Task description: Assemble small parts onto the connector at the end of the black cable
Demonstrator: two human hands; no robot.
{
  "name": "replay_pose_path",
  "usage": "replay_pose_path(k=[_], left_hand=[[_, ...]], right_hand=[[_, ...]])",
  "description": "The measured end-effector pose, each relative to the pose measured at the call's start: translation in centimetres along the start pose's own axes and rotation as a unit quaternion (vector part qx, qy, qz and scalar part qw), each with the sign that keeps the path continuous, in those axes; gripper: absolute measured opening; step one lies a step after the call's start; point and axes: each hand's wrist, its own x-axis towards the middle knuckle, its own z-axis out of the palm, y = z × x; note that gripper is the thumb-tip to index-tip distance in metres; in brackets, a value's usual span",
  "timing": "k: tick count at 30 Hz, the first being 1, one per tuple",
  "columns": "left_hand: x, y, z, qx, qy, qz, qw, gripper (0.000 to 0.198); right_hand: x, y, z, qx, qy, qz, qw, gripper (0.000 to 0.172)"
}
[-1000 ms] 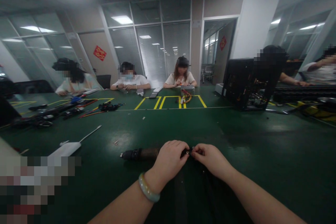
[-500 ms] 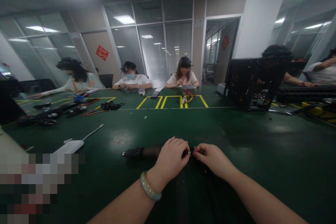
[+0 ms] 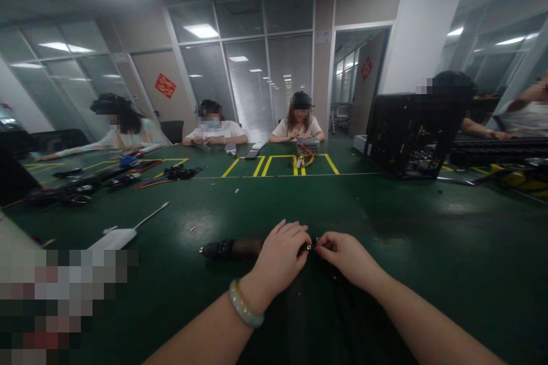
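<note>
My left hand (image 3: 280, 259), with a pale green bangle on the wrist, is closed around the right end of a dark rod-shaped part (image 3: 233, 248) that lies across the green table (image 3: 257, 205). My right hand (image 3: 347, 256) pinches a tiny metal piece (image 3: 313, 246) right at that end, fingertips almost meeting those of the left hand. What the small piece is cannot be made out. Dark flat parts (image 3: 317, 319) lie on the table under my forearms.
A white tool with a thin rod (image 3: 124, 232) lies to the left. Dark parts and red cables (image 3: 128, 178) sit far left. An open black computer case (image 3: 409, 134) stands at the right. Several people sit along the far side and right of the table.
Both hands have stayed together at the rod's end, shifting only slightly. The view has moved a little.
</note>
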Motion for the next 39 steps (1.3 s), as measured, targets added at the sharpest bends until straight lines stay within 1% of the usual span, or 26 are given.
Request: replay_pose_path(k=[4,7,10,12,16,19,22,25,30,34,39], left_hand=[[-0.08,-0.10,0.03,-0.001,0.007,-0.013,1.000,0.014],[-0.06,-0.17,0.14,0.005,-0.003,-0.008,1.000,0.010],[-0.02,-0.12,0.19,0.006,-0.008,0.002,1.000,0.020],[-0.02,-0.07,0.21,0.005,-0.002,-0.002,1.000,0.022],[-0.03,-0.10,0.29,0.009,0.008,-0.015,1.000,0.014],[0.00,-0.12,0.33,0.008,0.000,-0.012,1.000,0.010],[0.01,-0.05,0.30,0.008,-0.001,-0.003,1.000,0.014],[-0.02,-0.01,0.21,0.008,0.009,-0.009,1.000,0.018],[-0.06,0.11,0.03,0.009,0.001,-0.010,1.000,0.009],[-0.03,0.26,0.01,0.007,-0.002,0.005,1.000,0.013],[0.01,0.14,0.04,0.008,0.012,-0.015,1.000,0.012]], right_hand=[[0.01,0.20,0.05,0.003,-0.003,0.004,1.000,0.015],[0.03,0.22,0.07,0.006,-0.005,0.004,1.000,0.016],[0.03,0.11,0.06,0.005,-0.006,0.001,1.000,0.016],[0.00,0.00,0.02,0.005,-0.008,0.002,1.000,0.017],[-0.04,-0.18,-0.09,-0.001,-0.006,0.006,1.000,0.016],[0.01,-0.17,-0.10,-0.002,-0.007,0.006,1.000,0.015],[0.04,-0.14,-0.13,-0.007,-0.003,0.002,1.000,0.015],[0.00,-0.18,-0.19,-0.009,-0.006,0.004,1.000,0.016],[0.00,-0.15,-0.09,0.002,-0.015,0.011,1.000,0.016],[0.06,-0.03,-0.03,0.000,-0.015,0.006,1.000,0.016],[0.05,0.01,-0.02,0.003,-0.013,0.005,1.000,0.017]])
